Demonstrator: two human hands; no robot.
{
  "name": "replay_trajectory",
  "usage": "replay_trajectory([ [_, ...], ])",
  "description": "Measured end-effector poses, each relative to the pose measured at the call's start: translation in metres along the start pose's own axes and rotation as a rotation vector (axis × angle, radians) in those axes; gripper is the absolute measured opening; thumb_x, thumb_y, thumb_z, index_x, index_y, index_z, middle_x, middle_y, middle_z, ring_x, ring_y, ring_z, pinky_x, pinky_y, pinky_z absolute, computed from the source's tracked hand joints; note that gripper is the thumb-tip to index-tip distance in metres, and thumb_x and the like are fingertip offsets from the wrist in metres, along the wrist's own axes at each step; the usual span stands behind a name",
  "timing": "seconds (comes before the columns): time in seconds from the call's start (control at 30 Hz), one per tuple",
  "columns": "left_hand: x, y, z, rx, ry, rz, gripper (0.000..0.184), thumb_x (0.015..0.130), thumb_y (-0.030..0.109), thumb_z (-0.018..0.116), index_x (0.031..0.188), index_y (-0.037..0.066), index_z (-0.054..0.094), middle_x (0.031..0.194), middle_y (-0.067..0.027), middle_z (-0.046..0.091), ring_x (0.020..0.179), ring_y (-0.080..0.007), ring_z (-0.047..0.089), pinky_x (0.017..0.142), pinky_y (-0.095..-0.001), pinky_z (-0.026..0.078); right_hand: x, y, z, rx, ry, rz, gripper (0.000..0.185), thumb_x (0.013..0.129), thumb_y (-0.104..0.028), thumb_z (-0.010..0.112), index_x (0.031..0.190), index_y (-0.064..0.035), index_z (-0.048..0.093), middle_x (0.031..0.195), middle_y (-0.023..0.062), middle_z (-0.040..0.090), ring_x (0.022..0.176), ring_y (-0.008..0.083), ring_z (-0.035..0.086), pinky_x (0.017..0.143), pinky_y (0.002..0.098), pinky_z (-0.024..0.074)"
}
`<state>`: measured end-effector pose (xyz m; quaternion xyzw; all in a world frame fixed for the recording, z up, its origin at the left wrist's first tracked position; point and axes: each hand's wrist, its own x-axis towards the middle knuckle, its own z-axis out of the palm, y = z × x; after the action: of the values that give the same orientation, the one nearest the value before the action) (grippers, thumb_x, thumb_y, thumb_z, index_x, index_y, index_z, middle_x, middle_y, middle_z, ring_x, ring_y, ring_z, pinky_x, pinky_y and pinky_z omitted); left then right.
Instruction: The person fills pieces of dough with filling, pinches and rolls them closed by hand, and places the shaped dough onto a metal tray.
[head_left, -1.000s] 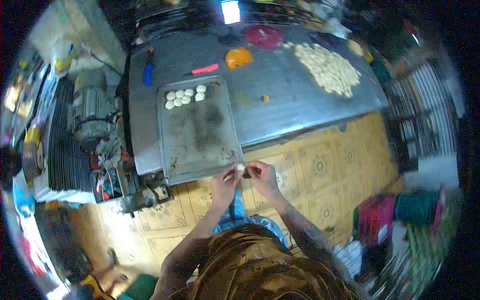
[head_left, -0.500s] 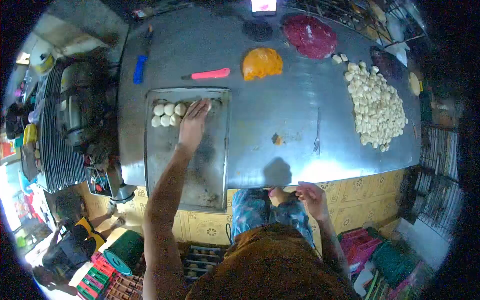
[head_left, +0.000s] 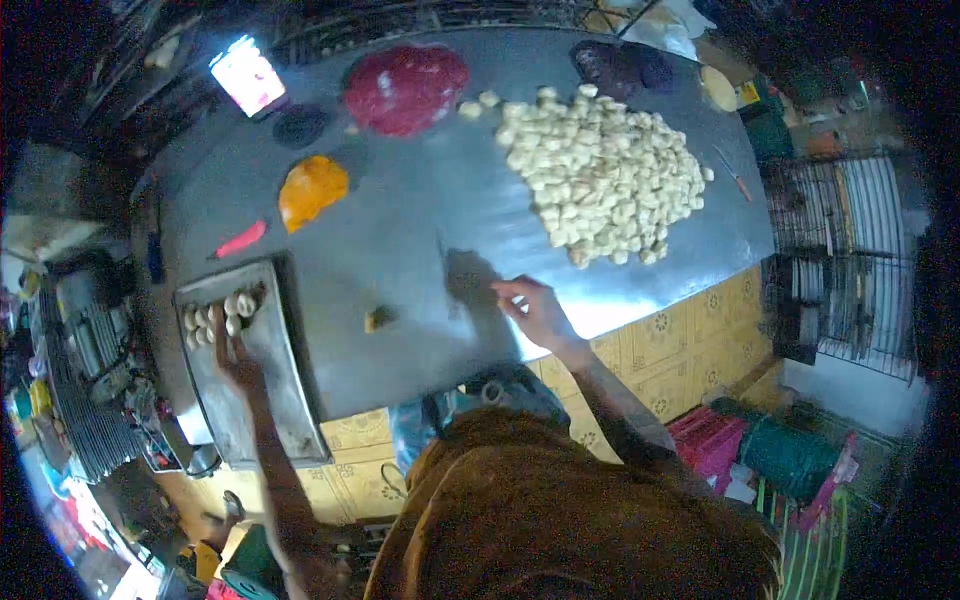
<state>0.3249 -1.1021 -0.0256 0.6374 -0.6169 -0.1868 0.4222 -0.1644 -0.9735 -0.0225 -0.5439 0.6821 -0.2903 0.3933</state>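
My left hand (head_left: 238, 362) is over the metal baking tray (head_left: 262, 410), its fingers stretched out beside several pale round dough balls (head_left: 246, 304) at the tray's far end. Some of the balls are partly hidden by those fingers. Above the table near its front edge is my right hand (head_left: 538, 312), fingers bent with a gap between thumb and forefinger and nothing visible in it. Beyond it lies a large heap of small pale dough pieces (head_left: 610, 180). Motion blurs the view slightly.
On the metal table (head_left: 400, 260) lie an orange mass (head_left: 312, 192), a dark red mass (head_left: 405, 90), a pink-handled tool (head_left: 242, 240) and a small brownish scrap (head_left: 375, 320). A lit screen (head_left: 247, 77) stands at the back. Crates (head_left: 705, 440) sit on the floor at right.
My view has turned to the right, so the table's things appear farther left. My left hand has drawn back from the far dough ball. My right hand has risen forward over the table.
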Motion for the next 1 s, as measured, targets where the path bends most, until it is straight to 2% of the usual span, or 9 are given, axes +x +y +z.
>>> replay_trajectory([
  [0.07, -0.073, -0.058, 0.015, -0.311, 0.043, -0.274, 0.042, 0.089, 0.000, 0.052, 0.130, 0.002, 0.060, 0.127, -0.0139, 0.064, 0.084, -0.0102, 0.056, 0.072, -0.0237, 0.046, 0.030, 0.039, -0.035, -0.278, 0.191, -0.151, 0.024, 0.086, -0.011, 0.065, 0.110, -0.0058, 0.066, 0.102, 0.0170, 0.064, 0.093, 0.0340, 0.064, 0.082, 0.0393, 0.0533],
  [0.17, -0.164, 0.032, 0.066, -0.693, -0.063, -0.669, 0.037, 0.093, -0.004, 0.047, 0.127, -0.001, 0.060, 0.122, -0.0129, 0.064, 0.097, -0.0136, 0.060, 0.079, -0.0260, 0.048, 0.072, 0.039, -0.083, -0.621, 0.413, -0.202, 0.022, 0.085, -0.014, 0.065, 0.106, -0.0050, 0.064, 0.101, 0.0173, 0.062, 0.100, 0.0362, 0.057, 0.083, 0.0465, 0.0487],
  [0.27, -0.200, 0.104, 0.115, -0.422, -0.331, -0.583, 0.040, 0.089, 0.018, 0.056, 0.122, -0.002, 0.062, 0.120, -0.0121, 0.066, 0.111, -0.0217, 0.060, 0.096, -0.0334, 0.045, 0.118, 0.107, -0.084, -0.971, 0.371, -0.471, 0.014, 0.083, -0.018, 0.059, 0.090, -0.0095, 0.067, 0.094, 0.0133, 0.063, 0.096, 0.0319, 0.058, 0.082, 0.0470, 0.0425],
  [0.3, -0.190, 0.132, 0.125, -0.294, -0.466, -0.505, 0.028, 0.095, -0.002, 0.051, 0.121, -0.001, 0.063, 0.120, -0.0133, 0.066, 0.110, -0.0192, 0.062, 0.098, -0.0343, 0.047, 0.124, 0.098, -0.082, -0.948, 0.246, -0.343, 0.011, 0.083, -0.015, 0.061, 0.090, -0.0082, 0.067, 0.092, 0.0134, 0.066, 0.093, 0.0325, 0.060, 0.083, 0.0478, 0.0433],
  [0.4, -0.187, 0.165, 0.160, -0.528, -0.502, -0.530, 0.034, 0.095, 0.007, 0.059, 0.129, 0.000, 0.058, 0.124, -0.0150, 0.064, 0.114, -0.0206, 0.061, 0.097, -0.0338, 0.048, 0.092, 0.051, -0.058, -0.180, 0.170, -0.082, 0.009, 0.087, -0.010, 0.064, 0.093, -0.0042, 0.067, 0.091, 0.0140, 0.066, 0.094, 0.0348, 0.059, 0.084, 0.0437, 0.0473],
  [0.53, -0.202, 0.158, 0.189, -0.634, -0.434, -0.559, 0.047, 0.094, 0.012, 0.063, 0.137, 0.000, 0.049, 0.127, -0.0160, 0.061, 0.121, -0.0229, 0.056, 0.096, -0.0336, 0.050, 0.062, 0.029, -0.010, -0.393, 0.151, -0.361, 0.009, 0.088, -0.010, 0.065, 0.094, -0.0043, 0.066, 0.090, 0.0136, 0.067, 0.086, 0.0304, 0.065, 0.076, 0.0389, 0.0515],
  [0.67, -0.203, 0.124, 0.167, -0.671, -0.474, -0.393, 0.043, 0.092, 0.013, 0.067, 0.130, -0.001, 0.055, 0.114, -0.0144, 0.066, 0.108, -0.0209, 0.062, 0.087, -0.0327, 0.054, 0.029, 0.027, 0.071, 0.250, -0.306, -0.171, 0.011, 0.087, -0.008, 0.068, 0.097, -0.0023, 0.068, 0.091, 0.0115, 0.069, 0.080, 0.0191, 0.065, 0.074, 0.0322, 0.0514],
  [0.73, -0.193, 0.092, 0.137, -0.785, -0.750, -0.678, 0.034, 0.090, 0.014, 0.070, 0.120, -0.001, 0.061, 0.100, -0.0105, 0.069, 0.093, -0.0168, 0.065, 0.079, -0.0310, 0.055, 0.012, -0.018, 0.107, 0.069, -0.375, -0.195, 0.017, 0.087, -0.008, 0.068, 0.103, -0.0019, 0.067, 0.090, 0.0117, 0.069, 0.078, 0.0186, 0.065, 0.074, 0.0326, 0.0515],
  [1.0, -0.197, -0.003, -0.004, -0.664, -0.544, -0.730, 0.025, 0.084, 0.013, 0.075, 0.100, 0.000, 0.060, 0.093, -0.0129, 0.069, 0.077, -0.0171, 0.067, 0.064, -0.0289, 0.054, 0.055, -0.081, 0.192, -0.255, -0.135, -0.324, 0.023, 0.090, -0.016, 0.064, 0.109, -0.0033, 0.066, 0.096, 0.0154, 0.064, 0.090, 0.0312, 0.064, 0.078, 0.0394, 0.0512],
])
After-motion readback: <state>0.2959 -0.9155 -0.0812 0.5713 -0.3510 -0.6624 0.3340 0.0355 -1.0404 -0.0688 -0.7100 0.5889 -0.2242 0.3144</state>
